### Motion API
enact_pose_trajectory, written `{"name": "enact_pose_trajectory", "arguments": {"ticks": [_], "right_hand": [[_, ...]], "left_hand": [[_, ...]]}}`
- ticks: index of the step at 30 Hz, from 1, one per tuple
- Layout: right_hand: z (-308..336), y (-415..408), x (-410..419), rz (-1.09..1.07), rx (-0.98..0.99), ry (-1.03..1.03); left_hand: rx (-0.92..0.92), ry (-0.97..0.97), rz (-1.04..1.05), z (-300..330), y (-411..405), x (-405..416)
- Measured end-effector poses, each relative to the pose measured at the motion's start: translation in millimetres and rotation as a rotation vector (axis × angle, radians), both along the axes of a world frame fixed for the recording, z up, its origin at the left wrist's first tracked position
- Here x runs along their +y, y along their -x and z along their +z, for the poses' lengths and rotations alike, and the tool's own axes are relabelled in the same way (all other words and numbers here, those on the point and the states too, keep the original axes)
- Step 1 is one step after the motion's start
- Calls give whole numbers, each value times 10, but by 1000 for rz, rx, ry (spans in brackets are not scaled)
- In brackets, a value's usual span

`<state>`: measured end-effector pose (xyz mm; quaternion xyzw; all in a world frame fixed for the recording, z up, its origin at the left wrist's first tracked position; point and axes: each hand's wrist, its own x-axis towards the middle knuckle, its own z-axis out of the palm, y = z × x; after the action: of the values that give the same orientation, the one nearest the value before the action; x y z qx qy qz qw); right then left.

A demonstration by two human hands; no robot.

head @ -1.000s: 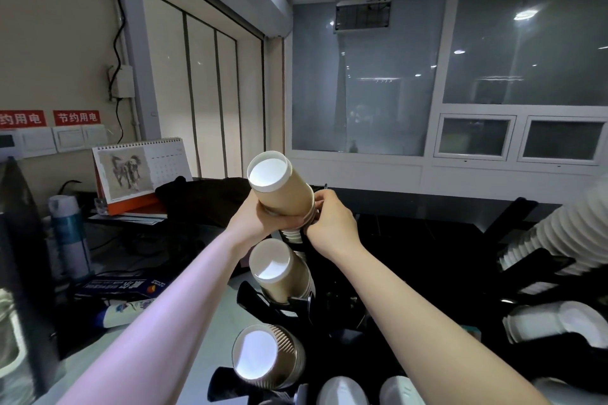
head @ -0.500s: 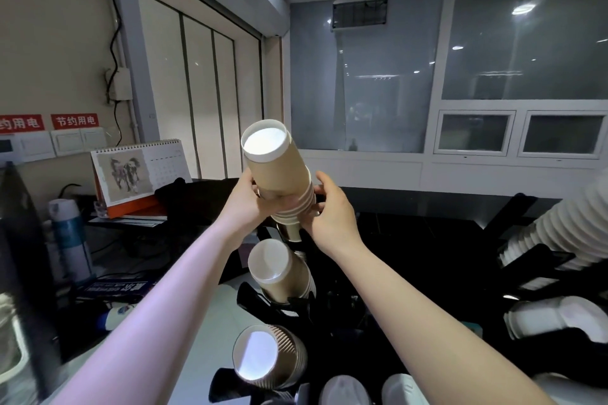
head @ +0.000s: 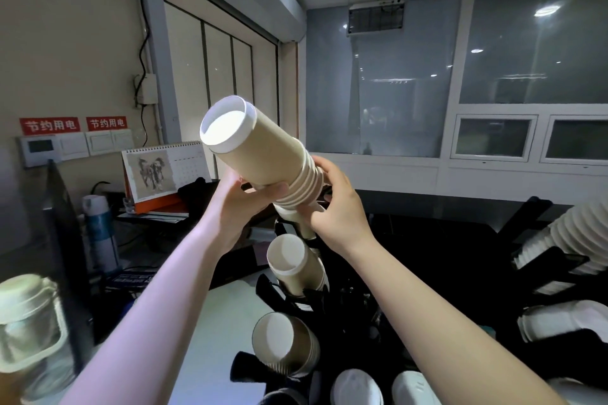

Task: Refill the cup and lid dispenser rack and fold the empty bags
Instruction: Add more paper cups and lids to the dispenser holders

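Brown paper cup stack is lying tilted, open mouth up-left, its narrow end down-right over the rack's top slot; left hand is grasping underneath, right hand is clasping that nearer low end.

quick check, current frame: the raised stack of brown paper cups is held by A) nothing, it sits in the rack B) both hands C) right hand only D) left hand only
B: the left hand grips under the cup stack while the right hand holds its lower end, above the black rack.
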<state>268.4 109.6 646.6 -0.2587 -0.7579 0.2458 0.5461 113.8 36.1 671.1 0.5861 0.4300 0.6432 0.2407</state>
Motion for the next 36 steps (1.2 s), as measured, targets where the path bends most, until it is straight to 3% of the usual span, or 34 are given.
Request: {"name": "enact_pose_trajectory", "arguments": {"ticks": [7, 16, 21, 25, 36], "right_hand": [[-201, -88, -265, 71, -103, 8], [-259, -77, -549, 170, -79, -45], [-235, -117, -583, 132, -81, -113], [-278, -112, -585, 83, -79, -143], [-266, -62, -486, 27, -37, -92]], "left_hand": [[-13, 63, -28, -259, 69, -359], [-272, 80, -284, -463, 44, -539], [-392, 64, -254, -497, -4, -544], [-367, 150, -275, -538, -84, -525], [-590, 179, -265, -504, -317, -411]]}}
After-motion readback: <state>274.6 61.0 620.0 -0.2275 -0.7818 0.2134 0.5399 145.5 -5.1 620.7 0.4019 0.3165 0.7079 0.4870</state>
